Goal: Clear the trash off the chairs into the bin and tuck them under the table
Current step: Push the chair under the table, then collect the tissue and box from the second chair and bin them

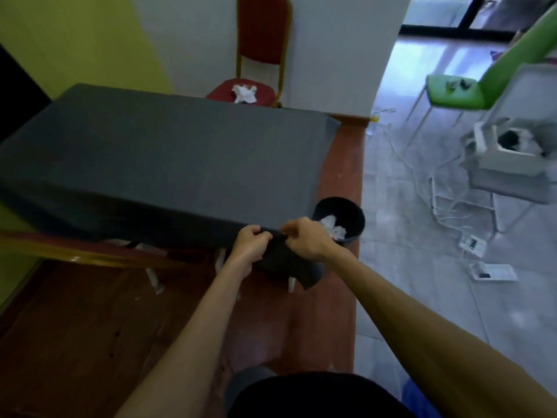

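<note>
My left hand and right hand, fingers closed, pinch the near edge of the dark cloth draping the tabletop. Black bin, just beyond my right hand at the table's corner, holds crumpled white paper. Far red chair, not tucked in, carries a white tissue wad on its seat. Green chair, at right, bears small dark scraps.
</note>
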Motion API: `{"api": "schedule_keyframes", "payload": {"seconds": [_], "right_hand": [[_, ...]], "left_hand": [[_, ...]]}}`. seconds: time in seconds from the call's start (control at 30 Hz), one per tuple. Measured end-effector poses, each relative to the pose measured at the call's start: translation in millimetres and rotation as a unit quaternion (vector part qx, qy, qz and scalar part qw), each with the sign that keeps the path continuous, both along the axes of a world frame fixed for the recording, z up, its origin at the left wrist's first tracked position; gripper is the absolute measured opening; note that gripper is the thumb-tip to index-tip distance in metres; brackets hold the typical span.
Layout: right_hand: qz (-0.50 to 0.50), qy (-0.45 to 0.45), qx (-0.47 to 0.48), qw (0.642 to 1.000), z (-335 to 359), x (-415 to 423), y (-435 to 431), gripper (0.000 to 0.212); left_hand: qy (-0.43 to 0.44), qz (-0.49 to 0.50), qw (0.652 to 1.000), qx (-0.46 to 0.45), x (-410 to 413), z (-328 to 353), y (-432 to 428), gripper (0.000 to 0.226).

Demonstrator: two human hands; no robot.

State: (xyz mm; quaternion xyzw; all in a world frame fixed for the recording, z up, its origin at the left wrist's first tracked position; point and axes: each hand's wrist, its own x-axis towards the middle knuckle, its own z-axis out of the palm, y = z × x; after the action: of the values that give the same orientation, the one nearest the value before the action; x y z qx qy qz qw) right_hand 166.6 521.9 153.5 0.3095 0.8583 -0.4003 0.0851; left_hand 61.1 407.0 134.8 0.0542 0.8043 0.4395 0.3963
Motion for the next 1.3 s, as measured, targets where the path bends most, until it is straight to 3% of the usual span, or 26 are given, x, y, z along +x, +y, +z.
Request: {"api": "schedule_keyframes", "payload": {"seconds": [0.2, 0.47, 0.97, 1.3], "right_hand": [[-0.053, 0.018, -0.001, 0.998, 4, 68, 88, 0.047], [-0.100, 0.028, -0.012, 0.995, -9, 94, 194, 0.044], [-0.124, 0.007, -0.033, 0.992, -10, 73, 427, 0.042], [-0.086, 0.025, -0.023, 0.996, -52, 38, 574, 0.038]], "left_hand": [[0.017, -0.064, 0.998, 0.008, 60, 16, 98, 0.047], [0.045, -0.101, 0.994, 0.019, 64, 16, 201, 0.039], [-0.018, -0.129, 0.991, 0.003, 33, 11, 429, 0.033], [0.011, -0.104, 0.994, 0.011, 9, -26, 565, 0.027]]}}
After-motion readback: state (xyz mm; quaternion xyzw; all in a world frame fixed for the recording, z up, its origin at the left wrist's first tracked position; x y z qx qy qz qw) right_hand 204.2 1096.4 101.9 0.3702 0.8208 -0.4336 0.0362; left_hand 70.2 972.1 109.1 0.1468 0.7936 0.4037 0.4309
